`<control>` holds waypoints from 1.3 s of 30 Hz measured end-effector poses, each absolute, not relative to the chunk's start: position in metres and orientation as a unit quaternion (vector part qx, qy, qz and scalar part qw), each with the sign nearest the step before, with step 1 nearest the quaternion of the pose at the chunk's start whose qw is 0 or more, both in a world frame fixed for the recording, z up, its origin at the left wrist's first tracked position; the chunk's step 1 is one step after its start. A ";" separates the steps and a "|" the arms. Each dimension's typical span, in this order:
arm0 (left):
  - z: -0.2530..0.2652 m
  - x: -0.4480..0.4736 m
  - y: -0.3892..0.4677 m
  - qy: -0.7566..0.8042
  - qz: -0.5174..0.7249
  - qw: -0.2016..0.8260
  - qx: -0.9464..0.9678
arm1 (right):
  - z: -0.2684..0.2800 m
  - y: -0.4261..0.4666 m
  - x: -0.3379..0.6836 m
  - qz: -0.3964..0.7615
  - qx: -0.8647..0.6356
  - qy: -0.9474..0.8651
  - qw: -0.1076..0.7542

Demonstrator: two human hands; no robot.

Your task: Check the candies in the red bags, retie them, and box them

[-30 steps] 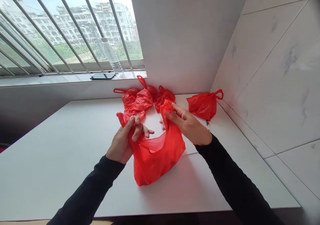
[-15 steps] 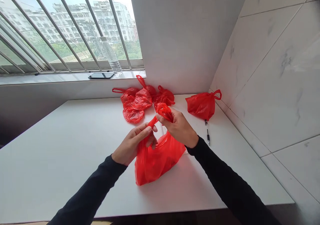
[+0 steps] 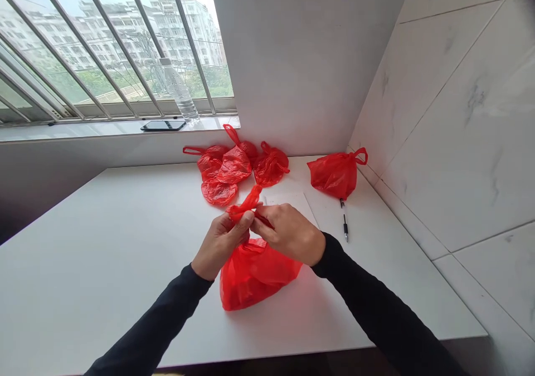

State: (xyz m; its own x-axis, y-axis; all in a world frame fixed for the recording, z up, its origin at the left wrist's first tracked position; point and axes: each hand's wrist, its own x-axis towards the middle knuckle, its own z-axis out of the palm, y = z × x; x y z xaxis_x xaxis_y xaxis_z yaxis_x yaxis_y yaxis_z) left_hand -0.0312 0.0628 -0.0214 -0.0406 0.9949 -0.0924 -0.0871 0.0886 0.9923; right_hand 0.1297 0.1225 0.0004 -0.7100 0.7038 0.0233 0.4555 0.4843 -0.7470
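Note:
A filled red plastic bag (image 3: pixel 253 273) rests on the white table (image 3: pixel 104 253) in front of me. My left hand (image 3: pixel 221 242) and my right hand (image 3: pixel 288 234) meet above it, each pinching one of the bag's handles (image 3: pixel 246 203), which cross between my fingers. Both arms wear black sleeves. What is inside the bag is hidden.
Several tied red bags (image 3: pixel 234 167) lie at the table's back by the wall, and one more red bag (image 3: pixel 336 172) sits at the back right. A pen (image 3: pixel 344 225) lies beside a sheet of paper (image 3: pixel 292 200). A phone (image 3: pixel 163 125) and a water bottle (image 3: pixel 178 89) stand on the windowsill.
My hands have come together from apart, gathering the bag's open mouth shut and crossing its handles. The bag now looks bunched and rounder.

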 end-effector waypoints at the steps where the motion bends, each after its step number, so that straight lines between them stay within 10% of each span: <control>1: -0.021 -0.032 0.063 0.520 0.512 0.531 0.432 | 0.002 0.124 0.132 0.380 -0.339 -0.847 0.155; 12: -0.016 -0.037 0.063 0.487 0.465 0.626 0.394 | 0.015 0.134 0.143 0.432 -0.258 -0.776 0.379; 19: -0.008 -0.042 0.064 0.439 0.522 0.654 0.326 | 0.018 0.133 0.148 0.417 -0.209 -0.842 0.272; 30: -0.031 -0.048 0.066 0.583 0.484 0.164 0.631 | -0.032 0.163 0.129 0.593 -0.297 -0.721 0.203; 39: -0.040 -0.059 0.073 0.544 0.427 0.129 0.711 | -0.038 0.167 0.131 0.630 -0.241 -0.715 0.185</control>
